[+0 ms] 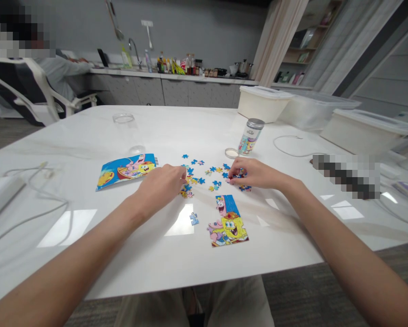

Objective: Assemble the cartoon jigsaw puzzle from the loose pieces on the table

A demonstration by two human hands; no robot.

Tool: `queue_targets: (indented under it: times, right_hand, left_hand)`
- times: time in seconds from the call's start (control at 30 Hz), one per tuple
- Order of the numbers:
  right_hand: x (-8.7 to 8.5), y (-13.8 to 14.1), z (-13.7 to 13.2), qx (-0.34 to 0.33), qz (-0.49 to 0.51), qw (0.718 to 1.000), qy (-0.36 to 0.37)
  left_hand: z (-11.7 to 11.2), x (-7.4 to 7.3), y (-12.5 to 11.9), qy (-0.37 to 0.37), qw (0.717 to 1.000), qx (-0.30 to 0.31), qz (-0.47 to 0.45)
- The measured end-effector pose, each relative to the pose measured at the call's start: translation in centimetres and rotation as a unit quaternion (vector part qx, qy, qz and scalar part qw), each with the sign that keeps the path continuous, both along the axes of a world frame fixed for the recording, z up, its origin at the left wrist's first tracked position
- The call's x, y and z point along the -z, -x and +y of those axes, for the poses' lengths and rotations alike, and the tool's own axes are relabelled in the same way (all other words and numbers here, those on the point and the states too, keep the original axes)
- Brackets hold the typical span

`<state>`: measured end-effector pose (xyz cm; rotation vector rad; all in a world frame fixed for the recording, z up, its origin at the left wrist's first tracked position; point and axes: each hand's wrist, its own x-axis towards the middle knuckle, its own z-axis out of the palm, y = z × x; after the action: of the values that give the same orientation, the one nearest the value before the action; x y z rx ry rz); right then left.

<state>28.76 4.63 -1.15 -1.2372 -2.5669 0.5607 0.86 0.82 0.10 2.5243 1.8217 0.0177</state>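
My left hand (168, 179) is closed, fingers curled down at the left side of a scatter of loose jigsaw puzzle pieces (216, 183); what its fingertips hold is hidden. On the right side of the scatter, my right hand (246, 172) has thumb and fingers bent together on a puzzle piece, with more pieces under the palm. Nearer to me lies a joined section of the puzzle (231, 225) showing yellow and pink cartoon characters. A single light-blue piece (194, 219) sits apart to its left. Beside my left hand is a folded picture sheet (125, 170) with similar characters.
A printed tin (251, 136) stands behind my right hand, a round lid (231, 153) beside it. Further back are a clear jar (124, 119) and lidded white bins (263, 103). Cables (59, 200) lie at left. A person (62, 72) sits at the far left.
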Motion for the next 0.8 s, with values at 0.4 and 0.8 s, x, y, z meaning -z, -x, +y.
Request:
queue_targets:
  times: [0.4,0.8]
  right_hand:
    - [-0.1,0.2,-0.2,0.011,-0.001,1.000,0.022]
    - [-0.4,2.4,-1.6,-0.012,0.125,0.983,0.131]
  left_hand:
    - [0.0,0.5,-0.2,-0.010,1.000,0.008,0.020]
    - [-0.2,0.3,-0.2,-0.025,0.999,0.018,0.018]
